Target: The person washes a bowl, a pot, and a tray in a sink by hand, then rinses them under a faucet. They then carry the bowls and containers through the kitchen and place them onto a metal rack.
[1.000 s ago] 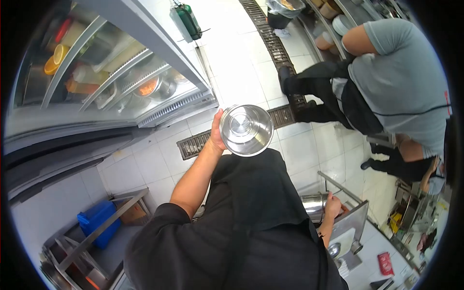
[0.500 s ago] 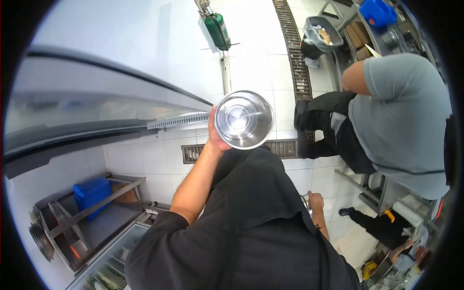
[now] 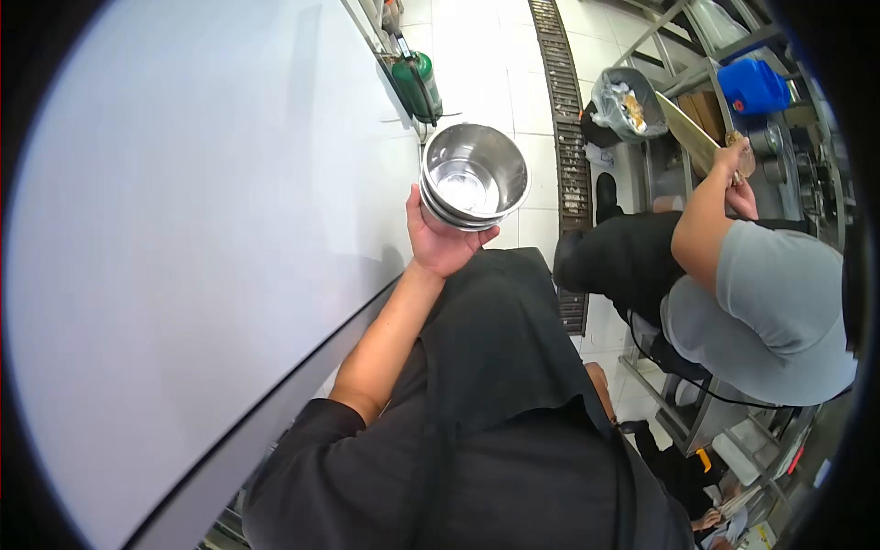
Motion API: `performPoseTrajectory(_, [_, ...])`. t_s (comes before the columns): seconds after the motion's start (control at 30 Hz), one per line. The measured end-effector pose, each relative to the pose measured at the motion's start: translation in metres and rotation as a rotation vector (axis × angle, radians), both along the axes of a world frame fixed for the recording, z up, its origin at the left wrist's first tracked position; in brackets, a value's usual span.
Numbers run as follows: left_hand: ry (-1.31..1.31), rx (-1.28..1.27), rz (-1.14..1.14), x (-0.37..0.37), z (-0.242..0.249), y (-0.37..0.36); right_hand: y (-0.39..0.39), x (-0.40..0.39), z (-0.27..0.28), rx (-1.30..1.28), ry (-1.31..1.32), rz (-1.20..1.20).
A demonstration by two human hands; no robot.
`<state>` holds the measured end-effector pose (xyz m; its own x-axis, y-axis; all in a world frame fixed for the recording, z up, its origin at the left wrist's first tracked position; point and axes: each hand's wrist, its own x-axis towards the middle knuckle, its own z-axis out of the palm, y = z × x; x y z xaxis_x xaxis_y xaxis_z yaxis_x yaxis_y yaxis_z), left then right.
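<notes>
My left hand (image 3: 442, 246) holds a stack of round stainless steel containers (image 3: 472, 174), nested in one another. The palm and fingers support the stack from below, and the thumb lies along its left side. The top container's mouth tilts toward me, and its shiny inside shows nothing in it. Beside the right edge of my dark apron (image 3: 500, 339), only a small part of my right hand or wrist (image 3: 599, 385) appears. Its fingers are hidden, so whether it holds anything does not show.
A large pale panel (image 3: 202, 211) rises close on my left. Ahead stands a green cylinder (image 3: 417, 87). On my right, a person in a grey shirt (image 3: 770, 312) works at metal shelving, near a lined bin (image 3: 632, 105). A floor drain (image 3: 573, 165) runs between us.
I have moved forward along the pale panel. The container stack is tilted, so its several rims now show. My right hand has slipped mostly behind my clothing; the metal item by it no longer shows.
</notes>
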<state>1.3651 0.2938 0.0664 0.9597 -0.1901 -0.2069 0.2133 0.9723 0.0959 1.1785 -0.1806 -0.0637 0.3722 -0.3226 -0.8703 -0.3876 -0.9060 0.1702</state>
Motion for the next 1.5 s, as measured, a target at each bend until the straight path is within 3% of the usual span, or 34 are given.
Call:
performPoseTrajectory(0.07, [0.001,0.034,0.046,0.018,0.004,0.005,0.014,0.029,-0.004,0.029,0.044,-0.069])
performPoseTrajectory(0.1, [0.058,0.046,0.074,0.023,0.008,0.008,0.009,0.030,-0.025,0.039,-0.045,0.077])
performPoseTrajectory(0.27, [0.205,0.087,0.209,0.041,-0.002,0.031,0.024,0.112,-0.030,0.068,0.038,0.228])
performPoseTrajectory(0.4, [0.043,0.040,0.283,0.069,-0.016,0.042,0.049,0.185,0.001,0.086,0.037,0.161])
performPoseTrajectory(0.5, [0.035,0.105,0.276,0.108,-0.010,0.045,0.041,0.209,-0.021,0.111,0.019,0.274])
performPoseTrajectory(0.6, [0.028,0.142,0.253,0.149,-0.002,0.050,0.046,0.237,-0.022,0.126,0.032,0.142])
performPoseTrajectory(0.77, [0.070,0.184,0.249,0.208,0.016,0.055,0.055,0.296,-0.063,0.116,0.270,0.193])
performPoseTrajectory(0.83, [-0.028,0.054,0.202,0.231,-0.002,0.068,0.068,0.336,-0.068,0.123,0.238,0.213])
performPoseTrajectory(1.2, [-0.011,0.066,0.064,0.462,-0.015,0.140,0.160,0.663,-0.031,0.087,-0.232,0.222])
performPoseTrajectory(1.33, [-0.121,0.025,-0.068,0.559,-0.007,0.162,0.173,0.742,-0.005,0.077,-0.315,0.099])
performPoseTrajectory(1.5, [-0.128,0.017,-0.135,0.681,-0.008,0.173,0.190,0.780,-0.013,0.096,-0.299,-0.048])
